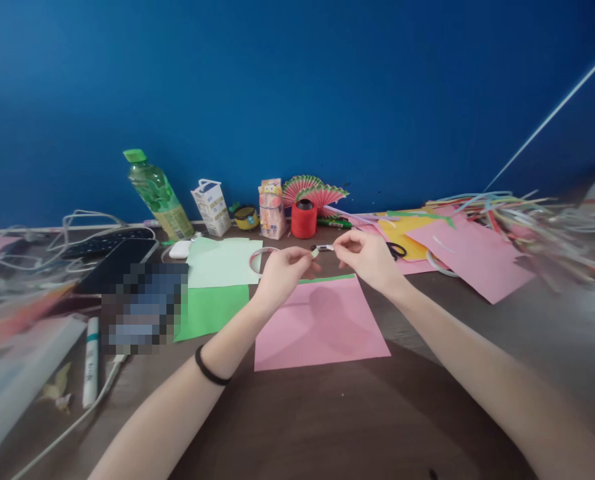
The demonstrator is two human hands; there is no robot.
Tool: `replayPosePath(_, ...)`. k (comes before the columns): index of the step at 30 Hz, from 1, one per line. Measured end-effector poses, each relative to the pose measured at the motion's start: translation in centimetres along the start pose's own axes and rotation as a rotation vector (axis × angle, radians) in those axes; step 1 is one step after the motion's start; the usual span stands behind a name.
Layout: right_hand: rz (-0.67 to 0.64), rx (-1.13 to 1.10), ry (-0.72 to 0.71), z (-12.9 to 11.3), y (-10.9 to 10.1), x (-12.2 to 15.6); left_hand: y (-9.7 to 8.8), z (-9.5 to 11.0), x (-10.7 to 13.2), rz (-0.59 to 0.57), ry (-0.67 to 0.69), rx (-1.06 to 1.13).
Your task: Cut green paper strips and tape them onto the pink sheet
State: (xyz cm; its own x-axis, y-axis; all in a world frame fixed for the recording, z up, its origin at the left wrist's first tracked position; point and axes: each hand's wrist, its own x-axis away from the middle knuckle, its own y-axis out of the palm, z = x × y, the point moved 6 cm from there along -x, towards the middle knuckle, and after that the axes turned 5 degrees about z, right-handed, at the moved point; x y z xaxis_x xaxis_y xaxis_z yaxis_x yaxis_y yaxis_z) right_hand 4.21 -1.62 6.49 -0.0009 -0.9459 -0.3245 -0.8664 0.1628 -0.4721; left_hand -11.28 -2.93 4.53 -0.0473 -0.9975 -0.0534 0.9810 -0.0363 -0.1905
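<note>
Both hands are raised over a pink paper sheet [322,327] lying on the dark table. My left hand [282,272] is closed around a thin roll of tape [259,260], whose ring sticks out to its left. My right hand [365,257] pinches the free end of the tape strip [322,249], which is stretched between the two hands. A black band is on my left wrist.
Green sheets [212,293] lie left of the pink one. Along the blue wall stand a green bottle [158,195], small cartons [211,207], a red spool [304,219] and paper fans [311,191]. Scissors [396,251], coloured sheets and paper strips [517,217] lie right; cables, phone, glue stick [91,360] left.
</note>
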Motion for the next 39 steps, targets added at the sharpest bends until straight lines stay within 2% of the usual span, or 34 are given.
replayPosePath(4,0.098,0.363,-0.178,1.0,-0.9,-1.2,0.2,-0.1,-0.2,-0.055,-0.011,0.052)
replayPosePath(7,0.101,0.569,-0.16,3.1,-1.2,-1.9,0.5,0.0,-0.1,-0.136,0.001,0.114)
replayPosePath(10,0.097,0.618,-0.164,4.5,-1.3,-2.3,0.8,0.1,0.1,-0.198,-0.005,0.13)
replayPosePath(13,0.124,0.522,-0.163,4.4,-1.6,-2.4,0.9,0.5,0.4,-0.232,-0.004,0.125)
replayPosePath(15,0.098,0.376,-0.131,3.6,-1.6,-2.2,1.0,0.7,0.5,-0.25,0.003,0.125)
replayPosePath(19,-0.17,-0.057,-0.12,0.6,-0.2,-1.1,1.1,0.7,0.6,-0.257,0.003,0.095)
replayPosePath(22,-0.347,-0.236,-0.065,-0.8,0.7,0.0,1.1,0.7,0.5,-0.235,0.028,0.056)
replayPosePath(25,-0.402,-0.263,-0.045,-1.2,1.0,0.6,1.0,0.9,0.5,-0.222,0.062,0.011)
replayPosePath(32,-0.36,-0.247,-0.006,-1.2,1.0,0.7,1.0,1.5,0.8,-0.207,0.075,-0.08)
replayPosePath(39,-0.396,-0.238,0.013,-1.3,1.3,0.8,1.0,1.2,0.7,-0.204,0.088,-0.123)
